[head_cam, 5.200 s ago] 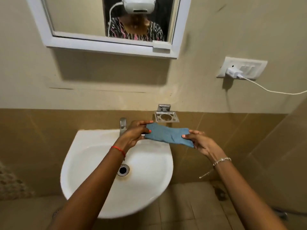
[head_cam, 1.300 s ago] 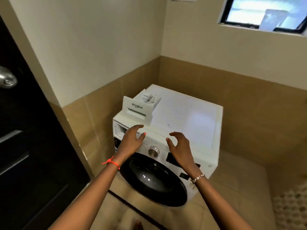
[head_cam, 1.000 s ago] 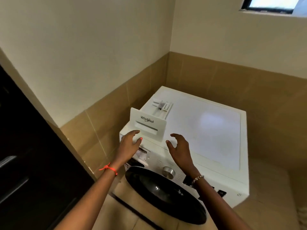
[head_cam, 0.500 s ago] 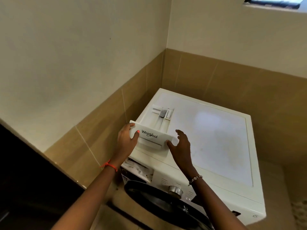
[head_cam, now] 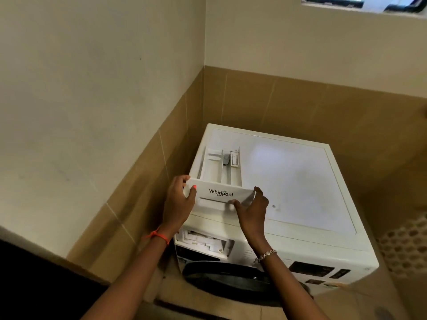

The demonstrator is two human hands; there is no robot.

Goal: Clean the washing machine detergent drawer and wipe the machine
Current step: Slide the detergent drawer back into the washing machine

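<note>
A white front-loading washing machine (head_cam: 291,179) stands in the room's corner. Its detergent drawer (head_cam: 219,176), taken out of the machine, lies on the top's left side with its Whirlpool front panel toward me. My left hand (head_cam: 179,202) grips the panel's left end, thumb on the face. My right hand (head_cam: 253,210) holds the panel's right end, fingers curled round its corner and lower edge. Below, the bare drawer slot (head_cam: 203,242) gapes in the front, above the dark round door (head_cam: 231,282). No cloth is in view.
Tiled walls (head_cam: 147,181) close in on the machine's left and back. A dark door (head_cam: 34,280) fills the lower left. A window (head_cam: 360,3) sits high on the back wall. A pebble-patterned floor patch (head_cam: 406,245) lies at right.
I turned from the sink, where I held a blue cloth, to the machine. Both hands rose from the control panel and closed on the drawer's front panel.
</note>
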